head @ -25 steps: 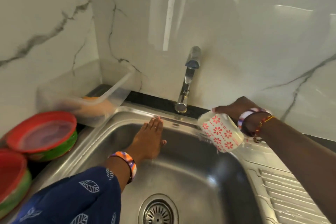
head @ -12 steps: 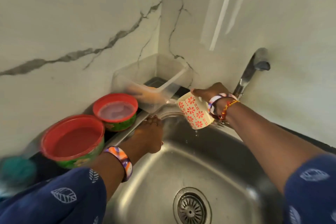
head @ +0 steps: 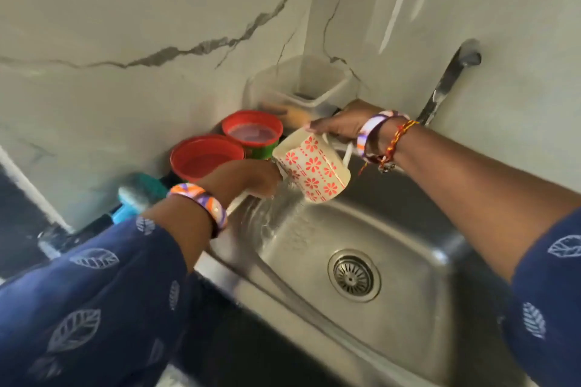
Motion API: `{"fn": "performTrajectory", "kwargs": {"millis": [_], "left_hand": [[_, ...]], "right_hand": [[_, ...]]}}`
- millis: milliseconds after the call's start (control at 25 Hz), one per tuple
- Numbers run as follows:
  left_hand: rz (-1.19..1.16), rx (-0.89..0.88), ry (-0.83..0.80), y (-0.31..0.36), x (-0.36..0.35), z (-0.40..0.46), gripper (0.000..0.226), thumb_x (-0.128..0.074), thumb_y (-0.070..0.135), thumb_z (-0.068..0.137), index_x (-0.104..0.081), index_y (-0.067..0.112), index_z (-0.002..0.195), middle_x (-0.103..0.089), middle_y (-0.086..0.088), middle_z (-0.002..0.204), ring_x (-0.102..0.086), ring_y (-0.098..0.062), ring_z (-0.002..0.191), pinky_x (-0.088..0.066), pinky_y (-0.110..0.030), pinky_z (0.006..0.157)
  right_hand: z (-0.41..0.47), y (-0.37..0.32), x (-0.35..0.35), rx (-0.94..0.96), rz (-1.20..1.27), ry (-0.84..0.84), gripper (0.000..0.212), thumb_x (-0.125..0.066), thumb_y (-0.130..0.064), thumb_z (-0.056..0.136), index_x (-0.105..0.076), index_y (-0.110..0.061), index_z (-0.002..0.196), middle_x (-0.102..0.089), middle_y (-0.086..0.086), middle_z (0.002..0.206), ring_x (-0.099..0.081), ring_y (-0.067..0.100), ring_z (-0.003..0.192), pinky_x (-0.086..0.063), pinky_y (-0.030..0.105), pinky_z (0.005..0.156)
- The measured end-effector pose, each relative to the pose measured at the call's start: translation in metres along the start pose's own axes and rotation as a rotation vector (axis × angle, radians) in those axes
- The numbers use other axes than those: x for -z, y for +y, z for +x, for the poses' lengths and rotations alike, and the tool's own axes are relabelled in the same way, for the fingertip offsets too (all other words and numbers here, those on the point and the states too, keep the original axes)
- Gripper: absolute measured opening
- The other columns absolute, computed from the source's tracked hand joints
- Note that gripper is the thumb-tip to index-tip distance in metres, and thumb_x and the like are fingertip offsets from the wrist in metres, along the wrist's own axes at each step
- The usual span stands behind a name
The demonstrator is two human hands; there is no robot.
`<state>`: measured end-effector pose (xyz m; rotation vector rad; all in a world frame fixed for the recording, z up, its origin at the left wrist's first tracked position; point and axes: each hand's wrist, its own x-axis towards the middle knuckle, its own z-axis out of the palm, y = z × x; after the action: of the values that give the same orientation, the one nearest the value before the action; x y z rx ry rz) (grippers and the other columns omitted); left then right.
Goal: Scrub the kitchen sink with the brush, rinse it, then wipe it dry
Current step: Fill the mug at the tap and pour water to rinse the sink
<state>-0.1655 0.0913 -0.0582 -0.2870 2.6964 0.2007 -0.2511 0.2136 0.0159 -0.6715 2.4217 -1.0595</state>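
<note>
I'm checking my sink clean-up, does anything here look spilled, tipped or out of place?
Nothing looks wrong. The mug is tipped on purpose: the right hand holds it by the handle, pouring water onto the sink wall beside the left hand. The water lands inside the basin.

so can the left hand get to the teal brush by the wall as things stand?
Probably yes. The left hand rests at the sink rim holding nothing visible, and the teal brush lies on the counter just beyond its wrist, with nothing between. The right hand is busy tipping the mug.
</note>
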Motion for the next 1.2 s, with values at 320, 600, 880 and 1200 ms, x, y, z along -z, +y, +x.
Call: {"fn": "performTrajectory", "kwargs": {"millis": [320, 600, 880, 1200], "left_hand": [[0.117, -0.12, -0.114, 0.008, -0.025, -0.05, 0.05, -0.047, 0.035, 0.097, -0.042, 0.012, 0.141, -0.042, -0.005, 0.146, -0.042, -0.023, 0.132, -0.034, -0.035, 0.11], [-0.085, -0.646, -0.127, 0.137, -0.067, -0.099, 0.056, -0.03, 0.045, 0.1, -0.038, 0.01, 0.142, -0.033, -0.007, 0.151, -0.032, -0.022, 0.138, -0.026, -0.032, 0.11], [-0.146, -0.863, -0.132, 0.219, -0.116, -0.138, 0.055, -0.031, 0.042, 0.101, -0.04, 0.003, 0.138, -0.042, -0.018, 0.143, -0.041, -0.03, 0.13, -0.035, -0.037, 0.104], [-0.159, -0.617, 0.082, 0.142, -0.111, -0.149, 0.04, -0.034, 0.038, 0.101, -0.056, 0.01, 0.119, -0.057, -0.011, 0.123, -0.054, -0.028, 0.112, -0.041, -0.035, 0.088]], "right_hand": [[-0.104, 0.044, 0.035, -0.156, -0.075, 0.115, 0.028, -0.069, -0.042, 0.079, -0.061, -0.016, 0.081, -0.049, -0.008, 0.05, -0.041, 0.002, 0.029, -0.022, 0.006, 0.025], [-0.234, 0.09, 0.092, -0.421, -0.285, 0.442, 0.04, -0.069, -0.043, 0.079, -0.056, -0.01, 0.061, -0.05, -0.008, 0.038, -0.046, 0.011, 0.046, -0.028, 0.024, 0.046], [-0.317, 0.125, 0.106, -0.626, -0.534, 0.443, 0.036, -0.07, -0.043, 0.077, -0.06, -0.014, 0.058, -0.058, 0.004, 0.063, -0.048, 0.016, 0.06, -0.035, 0.022, 0.055], [-0.283, 0.084, 0.041, -0.478, -0.479, 0.286, 0.037, -0.071, -0.043, 0.076, -0.069, -0.006, 0.074, -0.066, 0.009, 0.076, -0.053, 0.018, 0.068, -0.039, 0.026, 0.063]]}}
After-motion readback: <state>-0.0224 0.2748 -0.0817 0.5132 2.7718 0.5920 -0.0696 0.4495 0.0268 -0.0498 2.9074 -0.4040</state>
